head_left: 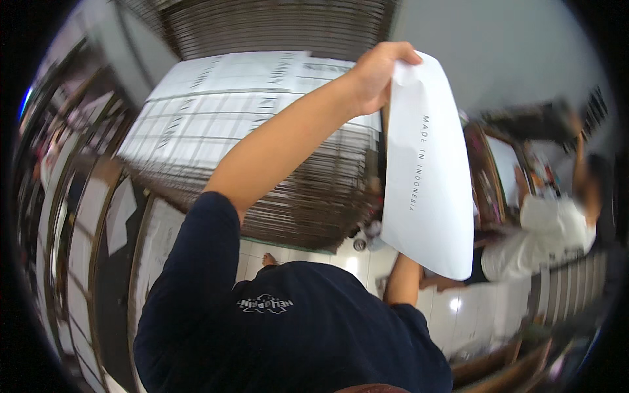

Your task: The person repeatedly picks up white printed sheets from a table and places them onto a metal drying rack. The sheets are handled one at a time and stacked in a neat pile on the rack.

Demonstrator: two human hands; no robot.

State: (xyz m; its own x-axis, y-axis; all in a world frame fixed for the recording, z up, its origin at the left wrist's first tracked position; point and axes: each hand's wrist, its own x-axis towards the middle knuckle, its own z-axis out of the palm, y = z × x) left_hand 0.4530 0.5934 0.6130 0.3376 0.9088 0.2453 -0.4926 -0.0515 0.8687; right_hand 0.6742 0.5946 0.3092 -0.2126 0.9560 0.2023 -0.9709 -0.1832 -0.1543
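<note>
My left hand (380, 77) is closed on the top end of a white printed sheet (429, 196), thumb on its face, with the arm stretched across to the right. The sheet hangs lengthwise and curves slightly, with one line of dark print running down it. My right forearm (404, 280) goes up behind the sheet's lower end, which hides that hand and its fingers. Left of the sheet is a wire drying rack (314, 190) of many stacked tiers. Several white printed sheets (216, 105) lie in rows on its top tier.
Another wire rack tier (275, 26) stands tilted up behind the rows. At the right, a person in a white shirt (544, 229) has an arm raised beside dark frames (488, 170). Along the left stand leaning frames (85, 229). Pale floor tiles (452, 308) show below.
</note>
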